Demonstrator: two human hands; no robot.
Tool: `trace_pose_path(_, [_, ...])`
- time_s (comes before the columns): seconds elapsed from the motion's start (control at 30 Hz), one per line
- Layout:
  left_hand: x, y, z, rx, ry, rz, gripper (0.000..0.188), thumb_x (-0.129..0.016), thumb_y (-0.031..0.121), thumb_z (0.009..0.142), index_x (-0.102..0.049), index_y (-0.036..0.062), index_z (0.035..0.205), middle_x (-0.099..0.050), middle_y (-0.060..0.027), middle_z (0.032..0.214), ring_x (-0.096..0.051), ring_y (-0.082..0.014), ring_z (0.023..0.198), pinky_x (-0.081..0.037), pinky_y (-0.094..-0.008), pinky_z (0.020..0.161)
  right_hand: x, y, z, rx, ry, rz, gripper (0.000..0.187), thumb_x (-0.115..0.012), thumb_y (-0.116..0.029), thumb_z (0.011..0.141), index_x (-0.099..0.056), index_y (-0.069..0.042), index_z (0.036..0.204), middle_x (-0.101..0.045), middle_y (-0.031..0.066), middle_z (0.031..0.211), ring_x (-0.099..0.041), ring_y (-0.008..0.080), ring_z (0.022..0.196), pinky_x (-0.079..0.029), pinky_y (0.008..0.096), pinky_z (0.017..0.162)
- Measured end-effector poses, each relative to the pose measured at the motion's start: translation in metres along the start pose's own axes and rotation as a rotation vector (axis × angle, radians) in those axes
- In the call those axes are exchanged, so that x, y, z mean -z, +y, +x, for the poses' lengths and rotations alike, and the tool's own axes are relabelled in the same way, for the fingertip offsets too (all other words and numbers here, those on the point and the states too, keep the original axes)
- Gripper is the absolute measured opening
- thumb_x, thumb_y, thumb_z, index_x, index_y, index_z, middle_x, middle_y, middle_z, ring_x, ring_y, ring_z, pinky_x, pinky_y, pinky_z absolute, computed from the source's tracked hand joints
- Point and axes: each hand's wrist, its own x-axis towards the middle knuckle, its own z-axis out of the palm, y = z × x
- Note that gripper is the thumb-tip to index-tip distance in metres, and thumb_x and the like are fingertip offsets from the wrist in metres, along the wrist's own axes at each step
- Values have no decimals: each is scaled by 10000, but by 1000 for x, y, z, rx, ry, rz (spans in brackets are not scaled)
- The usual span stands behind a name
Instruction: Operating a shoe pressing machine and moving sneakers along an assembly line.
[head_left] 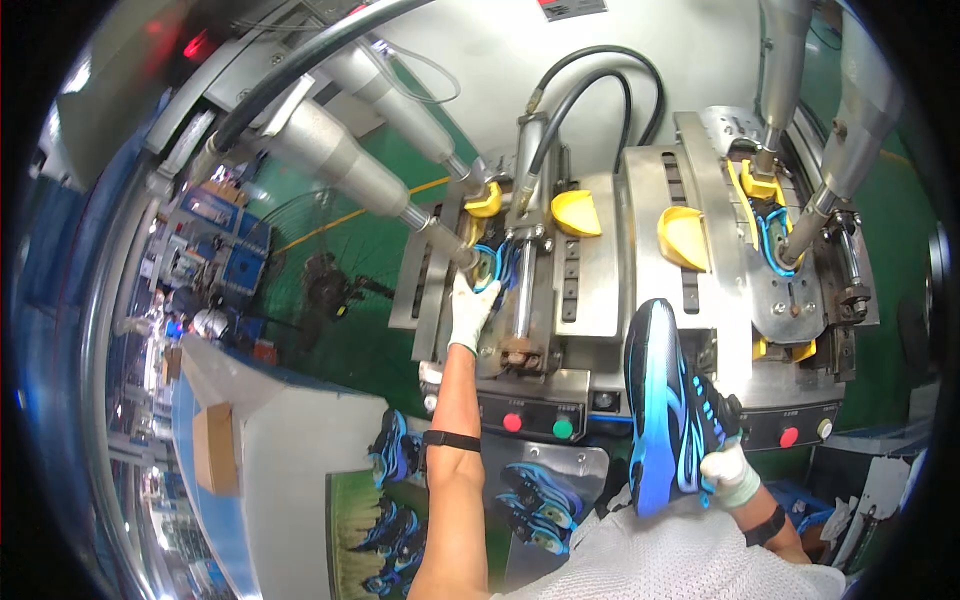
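My left hand [470,308], in a white glove, reaches into the left press station. Its fingers close about the near end of a black-and-blue sneaker [489,266], partly hidden under the metal press rods [447,245] and a yellow pad [484,201]. In my right hand [730,474], also gloved, is another sneaker [662,410], held up near my body by its lower end. Its blue-to-black sole is turned to the left and its toe points up. A third sneaker [776,238] sits under the rods of the right press station.
Red [513,422] and green [562,428] buttons line the machine's front panel. Yellow curved pads [576,213] stand between the stations. Several sneakers [540,506] rest on a metal shelf below, and more [390,535] lie to its left. Black hoses [650,80] arch behind.
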Motion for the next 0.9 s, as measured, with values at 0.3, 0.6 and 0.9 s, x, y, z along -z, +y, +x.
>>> trace_pose_path(0.3, [-6,-40,50,198,26,-207,584,-879,166,728,-604,-28,1205,-685,-122,1183,-654,-232,1071,-485,-349,976,-18,-3,8,-27,110,-182,902,-836,-136,748,-370,-39,1514,-551,78,1403,-566,199,1229,-463,375,1053])
trace_pose_path(0.6, [82,27,-32,395,161,-506,540,-759,284,855,-608,-113,1188,-694,-95,1005,-644,-134,846,-517,-266,756,-57,12,62,-15,120,-302,640,-771,-153,820,-502,-20,1385,-656,90,1201,-663,201,1036,-558,355,906])
trace_pose_path(0.9, [184,36,-318,398,566,-631,450,-614,61,943,-524,-78,1361,-639,-32,1011,-561,-60,856,-475,-220,750,-160,95,292,-256,-213,-214,296,-636,-221,959,-613,-85,1221,-712,34,1030,-700,170,894,-604,364,712])
